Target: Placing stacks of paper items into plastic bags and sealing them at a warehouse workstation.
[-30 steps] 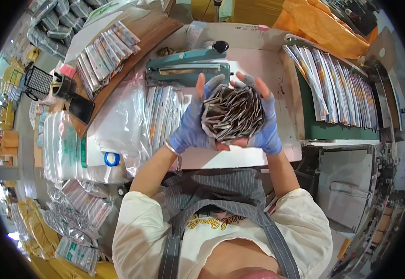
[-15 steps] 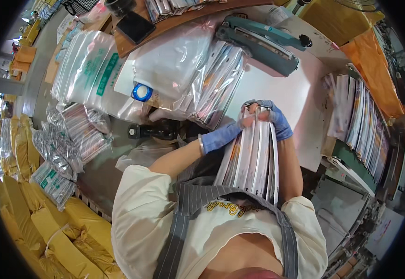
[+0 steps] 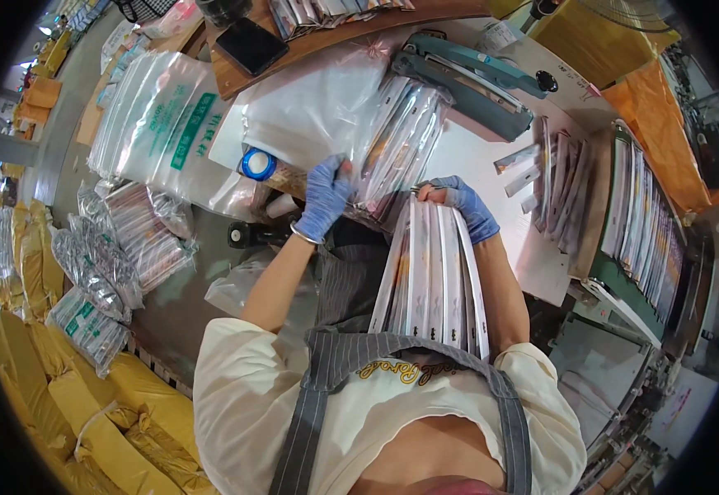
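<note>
White table [image 3: 476, 162] before me: teal long-armed device [image 3: 467, 87] toward its far side, clear plastic bags [image 3: 302, 107] at left. Right hand [image 3: 465, 208], blue-gloved with bare fingertips, grips the upper ends of fanned printed packets [image 3: 429, 272]; their lower ends reach the striped apron [image 3: 409, 344]. Left hand [image 3: 326, 196], fingers curled, at the bags' near edge; whether it pinches film, cannot tell.
</note>
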The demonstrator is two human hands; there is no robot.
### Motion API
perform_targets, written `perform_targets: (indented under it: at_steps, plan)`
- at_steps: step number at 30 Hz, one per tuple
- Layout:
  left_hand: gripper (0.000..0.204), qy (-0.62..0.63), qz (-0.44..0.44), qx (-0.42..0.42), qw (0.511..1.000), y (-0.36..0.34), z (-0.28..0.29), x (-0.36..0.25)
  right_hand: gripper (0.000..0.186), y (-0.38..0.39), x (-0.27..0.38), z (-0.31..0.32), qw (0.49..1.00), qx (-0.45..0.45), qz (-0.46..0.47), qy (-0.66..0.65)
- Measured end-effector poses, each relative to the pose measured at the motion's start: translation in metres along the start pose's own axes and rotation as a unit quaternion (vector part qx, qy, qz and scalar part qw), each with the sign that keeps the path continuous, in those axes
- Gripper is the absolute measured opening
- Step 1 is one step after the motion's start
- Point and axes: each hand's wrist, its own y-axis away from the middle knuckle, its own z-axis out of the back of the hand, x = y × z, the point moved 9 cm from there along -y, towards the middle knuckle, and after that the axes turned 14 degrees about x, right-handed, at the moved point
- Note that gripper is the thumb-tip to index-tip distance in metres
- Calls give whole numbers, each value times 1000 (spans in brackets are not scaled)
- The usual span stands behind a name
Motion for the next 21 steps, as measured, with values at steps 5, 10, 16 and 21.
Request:
perform_targets:
  at_steps: [5,10,16,21]
  plan:
    - [23,-6,-13,127,992,-20,-36,-74,28,-30,4,-30,998,35,-36,35]
    - [27,-22,-3,121,992,-15,-17,-56,21,-37,15,-29,999,2,15,30]
    - [24,88,87,-47,991,9,67,3,21,-15,10,-12,1000,-16,14,11]
    - [16,116,40,-74,990,36,12,4,25,-26,7,-23,998,6,29,61]
